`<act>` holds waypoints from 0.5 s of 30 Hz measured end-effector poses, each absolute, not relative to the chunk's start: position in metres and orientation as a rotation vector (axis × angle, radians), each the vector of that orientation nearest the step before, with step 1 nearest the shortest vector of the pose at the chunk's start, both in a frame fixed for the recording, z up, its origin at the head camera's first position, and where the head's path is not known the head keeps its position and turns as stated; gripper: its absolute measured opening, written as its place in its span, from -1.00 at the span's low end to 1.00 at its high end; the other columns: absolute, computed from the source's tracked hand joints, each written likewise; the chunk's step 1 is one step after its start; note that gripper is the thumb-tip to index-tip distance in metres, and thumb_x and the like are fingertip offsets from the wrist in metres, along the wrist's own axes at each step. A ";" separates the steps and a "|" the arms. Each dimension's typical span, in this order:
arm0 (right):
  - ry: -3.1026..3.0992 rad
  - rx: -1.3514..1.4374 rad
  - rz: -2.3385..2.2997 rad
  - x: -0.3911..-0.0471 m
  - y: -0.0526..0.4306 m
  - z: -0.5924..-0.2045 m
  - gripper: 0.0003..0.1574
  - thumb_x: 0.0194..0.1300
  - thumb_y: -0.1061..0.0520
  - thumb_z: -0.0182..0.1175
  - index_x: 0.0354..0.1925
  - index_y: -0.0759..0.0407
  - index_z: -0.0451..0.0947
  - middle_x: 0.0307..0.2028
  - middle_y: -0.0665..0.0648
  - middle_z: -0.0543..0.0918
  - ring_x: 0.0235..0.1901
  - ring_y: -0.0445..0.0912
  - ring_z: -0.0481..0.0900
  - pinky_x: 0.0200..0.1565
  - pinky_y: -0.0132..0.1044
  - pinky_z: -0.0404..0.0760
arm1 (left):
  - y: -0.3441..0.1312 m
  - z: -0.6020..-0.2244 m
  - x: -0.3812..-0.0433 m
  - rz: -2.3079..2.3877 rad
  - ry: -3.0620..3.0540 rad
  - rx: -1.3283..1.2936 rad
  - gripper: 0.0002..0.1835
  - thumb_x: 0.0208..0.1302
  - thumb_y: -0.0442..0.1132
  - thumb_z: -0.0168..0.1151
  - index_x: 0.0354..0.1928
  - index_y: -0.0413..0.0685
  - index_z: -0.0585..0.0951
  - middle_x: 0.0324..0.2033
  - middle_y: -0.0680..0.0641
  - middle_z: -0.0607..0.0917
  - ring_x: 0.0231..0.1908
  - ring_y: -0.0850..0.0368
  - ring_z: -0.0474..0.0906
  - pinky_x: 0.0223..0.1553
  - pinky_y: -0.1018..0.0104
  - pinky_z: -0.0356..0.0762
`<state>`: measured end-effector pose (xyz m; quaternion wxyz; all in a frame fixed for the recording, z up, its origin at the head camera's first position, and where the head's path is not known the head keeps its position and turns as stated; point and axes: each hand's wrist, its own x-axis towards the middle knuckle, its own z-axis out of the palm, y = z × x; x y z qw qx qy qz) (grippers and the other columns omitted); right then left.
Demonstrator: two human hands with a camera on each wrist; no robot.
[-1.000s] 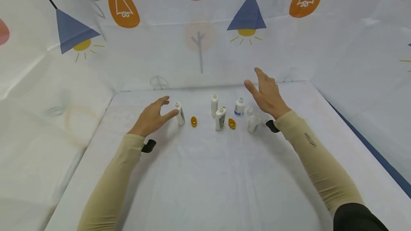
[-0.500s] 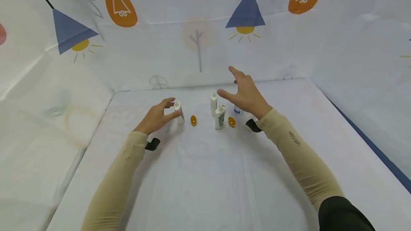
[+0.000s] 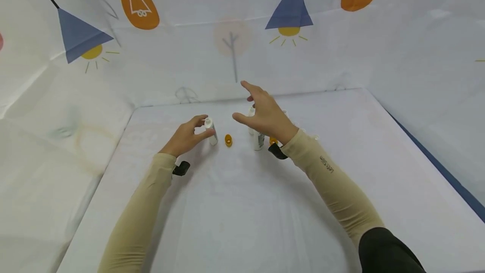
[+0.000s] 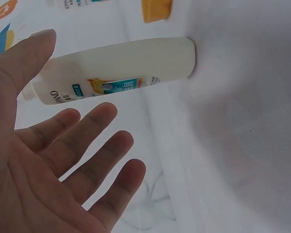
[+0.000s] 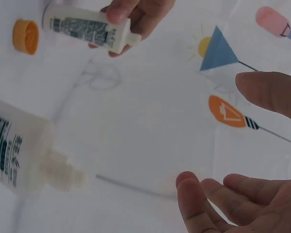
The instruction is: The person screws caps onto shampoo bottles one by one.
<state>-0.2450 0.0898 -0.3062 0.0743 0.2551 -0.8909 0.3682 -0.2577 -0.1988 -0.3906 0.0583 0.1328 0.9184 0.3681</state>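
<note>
My left hand (image 3: 185, 138) is around the upper part of a white, capless bottle (image 3: 212, 135) standing on the table. In the left wrist view, the thumb (image 4: 31, 53) overlaps the neck end of the bottle (image 4: 121, 70), and the other fingers (image 4: 109, 150) are spread, with a gap below the label. My right hand (image 3: 267, 115) hangs in the air, thumb and fingers wide apart, holding nothing. It partly covers two white bottles, one of them a labelled bottle (image 3: 259, 140). An orange cap (image 3: 228, 140) lies between the hands.
Another orange cap (image 3: 273, 140) lies by the right wrist, partly hidden. Further small bottles behind the right arm are mostly covered. A white printed cloth wall (image 3: 197, 62) closes the back of the white table (image 3: 227, 205).
My right hand has swept left, from above the right-side bottles to above the middle ones. My left hand has shifted slightly right, closer around its bottle. The bottles stay in place.
</note>
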 end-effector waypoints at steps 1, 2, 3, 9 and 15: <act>-2.678 0.772 1.127 -0.245 0.088 -0.308 0.13 0.27 -0.20 0.38 0.59 0.01 0.07 0.45 0.07 0.30 0.12 -0.03 0.51 0.06 -0.12 0.56 | -0.199 -0.391 -0.258 1.117 2.778 0.403 -0.17 0.35 0.29 0.25 0.53 0.16 0.25 0.35 -0.16 0.47 0.40 -0.16 0.30 0.34 -0.22 0.24; -2.679 0.778 1.145 -0.244 0.086 -0.310 0.12 0.28 -0.20 0.38 0.59 0.01 0.06 0.45 0.07 0.31 0.11 -0.02 0.52 0.05 -0.12 0.56 | -0.199 -0.390 -0.258 1.119 2.775 0.404 -0.18 0.35 0.29 0.25 0.53 0.16 0.25 0.35 -0.16 0.47 0.40 -0.18 0.30 0.34 -0.22 0.24; -2.682 0.786 1.163 -0.244 0.084 -0.312 0.12 0.28 -0.19 0.39 0.60 0.02 0.06 0.46 0.07 0.30 0.11 -0.01 0.53 0.06 -0.12 0.57 | -0.199 -0.390 -0.259 1.120 2.772 0.407 -0.18 0.35 0.29 0.25 0.53 0.16 0.25 0.35 -0.16 0.47 0.39 -0.21 0.30 0.33 -0.23 0.24; -2.669 0.846 1.253 -0.242 0.072 -0.327 0.00 0.31 -0.07 0.39 0.54 0.10 0.17 0.43 0.07 0.36 0.15 -0.03 0.54 0.10 -0.17 0.55 | -0.198 -0.389 -0.259 1.137 2.770 0.430 -0.19 0.37 0.24 0.26 0.53 0.11 0.26 0.34 -0.18 0.48 0.39 -0.21 0.30 0.35 -0.18 0.24; -2.716 0.912 1.261 -0.240 0.058 -0.344 -0.14 0.36 0.02 0.35 0.48 0.18 0.25 0.38 0.13 0.42 0.16 0.00 0.53 0.13 -0.13 0.55 | -0.198 -0.388 -0.258 1.138 2.773 0.427 -0.21 0.37 0.22 0.27 0.51 0.10 0.27 0.34 -0.19 0.49 0.40 -0.18 0.30 0.35 -0.16 0.24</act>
